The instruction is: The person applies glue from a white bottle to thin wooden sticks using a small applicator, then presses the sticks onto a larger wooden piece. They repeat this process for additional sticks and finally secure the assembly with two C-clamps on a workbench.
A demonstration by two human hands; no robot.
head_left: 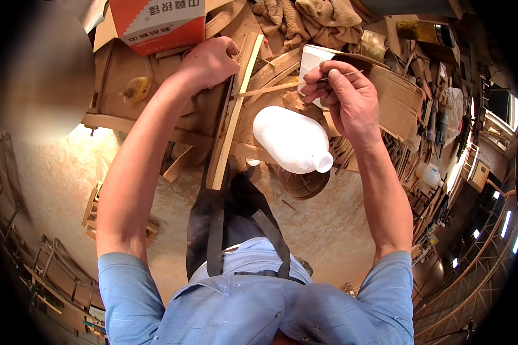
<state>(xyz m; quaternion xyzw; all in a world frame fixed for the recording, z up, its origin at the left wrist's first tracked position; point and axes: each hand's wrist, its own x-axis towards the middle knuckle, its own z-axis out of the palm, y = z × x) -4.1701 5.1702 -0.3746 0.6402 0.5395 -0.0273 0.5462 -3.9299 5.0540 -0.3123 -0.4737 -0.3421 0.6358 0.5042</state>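
A long wooden strip (pixel 234 118) with a pale edge lies across the bench and juts over its front edge towards me. Against its far left side rests my left hand (pixel 210 62), fingers curled in; whatever is inside them is hidden. My right hand (pixel 351 98) is raised on the right, thumb and fingers pinching a thin wooden stick (pixel 270 89). The stick's far end points left and reaches the wooden strip. Just below it, a white plastic bottle (pixel 288 138) lies tilted, its round mouth towards me.
A red and white cardboard box (pixel 158 26) stands beyond my left hand. On the left of the bench is a small yellowish bottle (pixel 136 90). Crumpled brown cloth (pixel 311 20) lies at the back, an opened cardboard box (pixel 394 95) at right. Wood scraps are heaped further right.
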